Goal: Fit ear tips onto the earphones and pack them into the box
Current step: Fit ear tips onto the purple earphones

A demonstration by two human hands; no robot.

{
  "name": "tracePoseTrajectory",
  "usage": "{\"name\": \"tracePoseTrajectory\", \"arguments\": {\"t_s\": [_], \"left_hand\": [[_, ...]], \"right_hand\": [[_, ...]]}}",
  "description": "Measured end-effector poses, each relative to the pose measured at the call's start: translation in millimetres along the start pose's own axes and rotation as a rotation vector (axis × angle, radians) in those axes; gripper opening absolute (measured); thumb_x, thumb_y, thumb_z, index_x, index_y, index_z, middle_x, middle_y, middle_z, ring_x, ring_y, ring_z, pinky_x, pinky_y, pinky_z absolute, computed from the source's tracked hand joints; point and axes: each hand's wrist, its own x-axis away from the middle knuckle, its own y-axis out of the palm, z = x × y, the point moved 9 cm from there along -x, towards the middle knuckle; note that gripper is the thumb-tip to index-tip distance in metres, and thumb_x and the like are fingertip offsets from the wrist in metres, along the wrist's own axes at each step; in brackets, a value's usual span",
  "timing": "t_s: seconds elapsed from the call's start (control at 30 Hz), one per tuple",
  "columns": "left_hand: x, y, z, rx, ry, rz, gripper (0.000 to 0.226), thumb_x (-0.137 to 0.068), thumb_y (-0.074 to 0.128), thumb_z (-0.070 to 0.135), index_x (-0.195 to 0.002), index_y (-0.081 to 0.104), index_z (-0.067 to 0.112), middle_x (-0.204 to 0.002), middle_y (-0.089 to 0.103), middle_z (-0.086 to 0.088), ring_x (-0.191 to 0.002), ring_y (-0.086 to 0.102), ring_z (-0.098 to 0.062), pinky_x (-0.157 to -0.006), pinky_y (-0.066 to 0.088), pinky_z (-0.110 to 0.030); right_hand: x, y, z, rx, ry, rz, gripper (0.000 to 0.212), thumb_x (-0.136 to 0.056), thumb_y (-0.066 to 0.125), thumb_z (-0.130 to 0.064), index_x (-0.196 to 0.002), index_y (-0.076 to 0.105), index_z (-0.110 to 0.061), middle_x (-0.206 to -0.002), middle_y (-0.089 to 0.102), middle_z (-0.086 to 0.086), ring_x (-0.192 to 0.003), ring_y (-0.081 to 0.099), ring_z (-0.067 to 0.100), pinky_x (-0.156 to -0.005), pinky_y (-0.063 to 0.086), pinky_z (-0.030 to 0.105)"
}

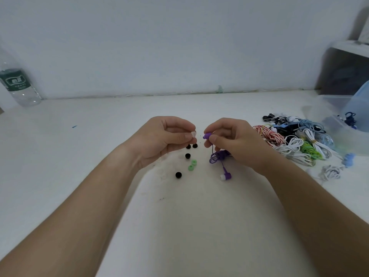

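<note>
Centre frame: both hands were raised just above the white surface (99, 140).

- **Left hand** (163, 136): pinched a small white silicone ear tip (193, 134) between thumb and forefinger.
- **Right hand** (235, 140): pinched a purple plastic earbud (207, 136), bare nozzle aimed left at the tip. The two were near, not touching.
- **Cord:** the purple cord (218, 156) hung bunched below the right hand. It ended in a second purple earbud (225, 176) lying on the surface, white tip already on.
- **Loose tips:** black ear tips (178, 174) and green ear tips (192, 165) lay below the left hand.
- **Box:** the clear plastic box (335, 108) sat far right, behind a heap of coiled earphones (295, 140).

Risks, as judged: the tip looked soft and small, so an off-axis push could fold its rim. It could also pop from the pinch and land among the loose tips. Drag from the hanging cord could twist the earbud off line.
</note>
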Motion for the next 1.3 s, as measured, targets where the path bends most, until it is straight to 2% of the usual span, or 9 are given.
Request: {"name": "tracePoseTrajectory", "arguments": {"t_s": [0.17, 0.27, 0.33, 0.6, 0.73, 1.0, 1.13, 1.23, 1.3], "left_hand": [[0.0, 0.7, 0.9, -0.044, 0.017, 0.042, 0.017, -0.082, 0.074, -0.003, -0.09, 0.073, 0.012, -0.087, 0.075, -0.004, -0.08, 0.071, -0.015, -0.07, 0.054, -0.02], [0.2, 6.4, -1.6, -0.051, 0.019, 0.036, 0.016, -0.083, 0.074, -0.002, -0.091, 0.073, 0.011, -0.087, 0.075, -0.004, -0.082, 0.07, -0.016, -0.073, 0.055, -0.021], [-0.1, 9.1, -2.1, -0.061, 0.026, 0.028, 0.016, -0.083, 0.074, -0.002, -0.091, 0.072, 0.011, -0.088, 0.075, -0.005, -0.083, 0.07, -0.019, -0.075, 0.056, -0.023], [-1.4, 14.1, -2.9, -0.031, 0.039, 0.015, 0.016, -0.081, 0.075, -0.002, -0.091, 0.072, 0.01, -0.093, 0.075, -0.012, -0.088, 0.071, -0.025, -0.077, 0.057, -0.024], [-1.6, 15.1, -3.1, -0.014, 0.047, 0.007, 0.016, -0.082, 0.073, -0.004, -0.093, 0.071, 0.008, -0.093, 0.076, -0.013, -0.089, 0.073, -0.024, -0.079, 0.058, -0.025], [-1.5, 15.1, -4.3, 0.029, 0.042, 0.002, 0.015, -0.085, 0.069, -0.005, -0.092, 0.07, 0.008, -0.091, 0.077, -0.012, -0.088, 0.075, -0.023, -0.076, 0.059, -0.025], [-2.4, 15.4, -5.3, 0.03, 0.043, 0.01, 0.014, -0.085, 0.07, -0.004, -0.092, 0.07, 0.008, -0.091, 0.077, -0.011, -0.086, 0.075, -0.022, -0.075, 0.059, -0.024], [-2.6, 16.0, -5.8, 0.025, 0.044, 0.015, 0.013, -0.083, 0.071, -0.001, -0.091, 0.07, 0.009, -0.09, 0.076, -0.011, -0.084, 0.074, -0.021, -0.076, 0.059, -0.024], [-2.2, 17.0, -5.4, 0.025, 0.048, 0.01, 0.015, -0.077, 0.075, 0.005, -0.09, 0.07, 0.009, -0.089, 0.076, -0.011, -0.083, 0.074, -0.021, -0.076, 0.059, -0.024]], "right_hand": [[1.7, -1.0, -8.2, -0.048, -0.037, 0.011, 0.011, -0.092, 0.069, -0.007, -0.099, 0.074, -0.013, -0.092, 0.076, 0.012, -0.082, 0.066, 0.033, -0.079, 0.053, 0.038], [2.2, -3.8, -8.4, -0.066, -0.042, 0.035, 0.011, -0.091, 0.071, -0.008, -0.098, 0.075, -0.015, -0.093, 0.076, 0.012, -0.091, 0.066, 0.044, -0.084, 0.056, 0.048], [2.3, -4.6, -7.3, -0.063, -0.038, 0.039, 0.01, -0.09, 0.071, -0.008, -0.098, 0.075, -0.014, -0.093, 0.077, 0.011, -0.094, 0.066, 0.044, -0.087, 0.055, 0.05], [1.5, -5.8, -4.8, -0.062, -0.027, 0.059, 0.011, -0.09, 0.07, -0.003, -0.099, 0.073, -0.01, -0.09, 0.077, 0.009, -0.089, 0.069, 0.038, -0.081, 0.057, 0.036], [1.1, -6.7, -4.4, -0.058, -0.029, 0.069, 0.011, -0.09, 0.07, -0.003, -0.098, 0.073, -0.011, -0.091, 0.077, 0.011, -0.092, 0.067, 0.044, -0.081, 0.057, 0.039], [1.2, -7.3, -4.9, -0.068, -0.019, 0.073, 0.012, -0.09, 0.07, -0.004, -0.098, 0.074, -0.013, -0.09, 0.078, 0.005, -0.092, 0.067, 0.043, -0.076, 0.055, 0.031], [2.1, -7.4, -6.4, -0.066, -0.023, 0.065, 0.01, -0.09, 0.07, -0.006, -0.097, 0.074, -0.013, -0.09, 0.077, 0.008, -0.093, 0.067, 0.042, -0.079, 0.056, 0.034], [2.2, -7.4, -6.6, -0.068, -0.023, 0.063, 0.01, -0.09, 0.071, -0.006, -0.096, 0.074, -0.013, -0.09, 0.077, 0.008, -0.092, 0.069, 0.038, -0.079, 0.056, 0.034], [1.9, -7.3, -7.0, -0.067, -0.025, 0.059, 0.011, -0.09, 0.07, -0.006, -0.094, 0.075, -0.015, -0.09, 0.077, 0.009, -0.088, 0.07, 0.029, -0.078, 0.056, 0.031]]}}
